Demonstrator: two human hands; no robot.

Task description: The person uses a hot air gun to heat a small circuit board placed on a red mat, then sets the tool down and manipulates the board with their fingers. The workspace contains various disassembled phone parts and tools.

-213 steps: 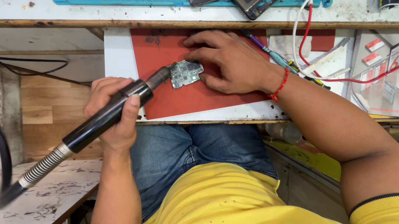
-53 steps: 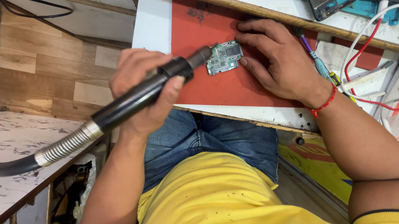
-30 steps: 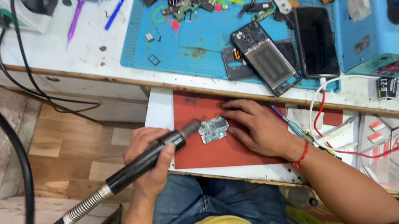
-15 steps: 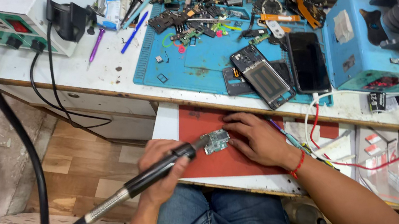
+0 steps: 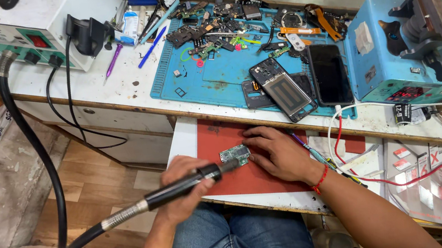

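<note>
My left hand (image 5: 179, 189) grips a black hot-air handle (image 5: 183, 183) whose nozzle points at a small green circuit board (image 5: 234, 154). The board lies on a red mat (image 5: 217, 138) on a pull-out shelf. My right hand (image 5: 279, 153) rests flat on the mat with its fingertips against the board's right edge. A thick black hose (image 5: 30, 143) runs from the handle up to a white rework station (image 5: 26, 24) at the top left.
A blue work mat (image 5: 214, 73) holds several phone parts, two opened phones (image 5: 285, 90) and a black phone (image 5: 330, 74). A blue box machine (image 5: 394, 55) stands at the right. Red and white wires (image 5: 348, 141) and tweezers (image 5: 315, 151) lie beside my right wrist.
The view has tilted up and pulled back, bringing the whole bench and the rework station into sight. Both hands hold the same pose at the board.
</note>
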